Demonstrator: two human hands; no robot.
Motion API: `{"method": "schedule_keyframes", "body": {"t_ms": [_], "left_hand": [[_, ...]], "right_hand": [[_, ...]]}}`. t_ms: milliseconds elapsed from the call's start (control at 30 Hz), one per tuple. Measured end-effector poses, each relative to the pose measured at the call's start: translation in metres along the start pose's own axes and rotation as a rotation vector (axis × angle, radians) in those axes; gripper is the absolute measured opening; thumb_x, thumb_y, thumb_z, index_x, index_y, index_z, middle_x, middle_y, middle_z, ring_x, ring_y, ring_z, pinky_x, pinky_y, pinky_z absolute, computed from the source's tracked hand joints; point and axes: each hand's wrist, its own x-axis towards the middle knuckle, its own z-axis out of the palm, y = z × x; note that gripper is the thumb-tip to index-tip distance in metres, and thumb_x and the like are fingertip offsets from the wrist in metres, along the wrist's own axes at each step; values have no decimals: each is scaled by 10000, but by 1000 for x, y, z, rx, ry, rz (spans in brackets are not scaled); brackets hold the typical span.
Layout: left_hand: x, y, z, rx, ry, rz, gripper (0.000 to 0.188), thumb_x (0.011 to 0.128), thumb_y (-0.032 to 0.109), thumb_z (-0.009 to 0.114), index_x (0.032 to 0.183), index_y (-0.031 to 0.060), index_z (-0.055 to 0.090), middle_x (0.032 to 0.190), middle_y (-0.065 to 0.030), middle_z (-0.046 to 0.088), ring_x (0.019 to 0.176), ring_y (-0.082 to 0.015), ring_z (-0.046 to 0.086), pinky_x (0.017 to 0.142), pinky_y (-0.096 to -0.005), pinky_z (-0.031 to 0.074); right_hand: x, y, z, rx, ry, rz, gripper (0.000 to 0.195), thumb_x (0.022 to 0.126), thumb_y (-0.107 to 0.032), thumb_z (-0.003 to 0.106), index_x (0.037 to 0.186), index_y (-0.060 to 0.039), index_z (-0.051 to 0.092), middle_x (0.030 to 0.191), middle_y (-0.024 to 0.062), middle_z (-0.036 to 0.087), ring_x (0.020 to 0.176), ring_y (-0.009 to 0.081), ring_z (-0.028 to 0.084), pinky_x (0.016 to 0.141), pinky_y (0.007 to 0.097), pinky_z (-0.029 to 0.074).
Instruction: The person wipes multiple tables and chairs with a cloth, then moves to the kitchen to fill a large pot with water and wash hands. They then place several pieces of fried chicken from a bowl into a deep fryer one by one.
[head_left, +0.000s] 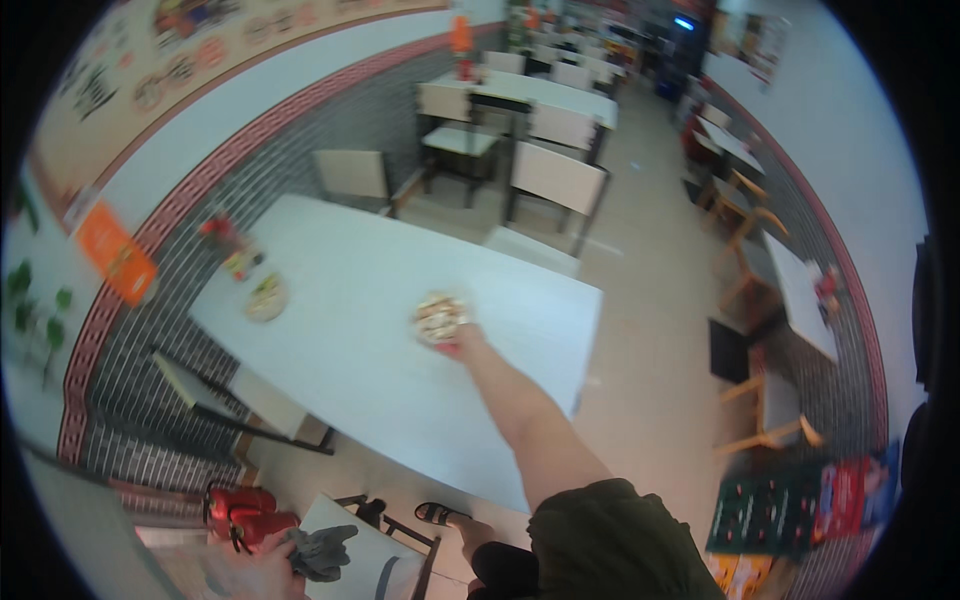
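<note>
My right hand (459, 341) grips the near edge of a round dish of pale food pieces (439, 316), which is over the middle of a long white table (360, 315); whether the dish touches the tabletop cannot be told. Low on the left, my left hand (274, 566) holds a crumpled grey cloth (322, 553) above a white chair seat. A second round dish with yellow-green food (266, 298) stands near the wall end of the table, beside small colourful containers (238, 264).
Chairs surround the table, one white-backed chair (559, 176) at its far side. Red fire extinguishers (251, 514) stand on the floor at lower left. Green crates (761, 510) are at lower right. A tiled aisle (645, 300) runs between table rows.
</note>
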Motion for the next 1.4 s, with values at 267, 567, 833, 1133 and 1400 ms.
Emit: {"method": "schedule_keyframes", "body": {"t_ms": [267,567,833,1133,1400], "left_hand": [[32,-21,102,-202,-219,-268,286,813,134,460,1045,10,571,1131,-178,621,1084,-356,581,948,-489,468],[-12,-106,324,169,-685,-531,358,925,193,447,1115,-98,532,1165,-229,577,1063,-397,556,935,-558,458],[-14,-261,498,67,-611,-708,265,784,133,411,953,18,579,1084,-183,643,1047,-382,592,950,-513,466],[15,-303,580,1079,-542,-405,230,801,169,570,918,-3,668,962,-136,678,914,-277,637,843,-392,493],[64,-305,785,499,-486,-654,248,807,76,456,986,-73,543,1011,-265,602,924,-392,608,807,-534,493]], "right_hand": [[-182,-8,-134,-363,239,111,279,934,-211,509,1178,-93,574,1054,85,659,853,218,676,663,397,600],[-455,-219,-237,-449,550,-175,334,917,-140,543,1249,-96,541,1034,78,650,852,162,662,684,320,584],[-559,-382,-412,-366,1013,-457,302,826,35,499,1106,-44,581,831,113,661,684,187,675,572,316,589],[-558,-556,-465,52,1147,-579,327,880,19,399,1194,4,490,1018,169,631,727,273,682,584,336,618],[-495,-757,-514,165,977,-844,338,964,-76,370,1288,-29,454,1112,151,627,844,242,684,642,352,615]]}}
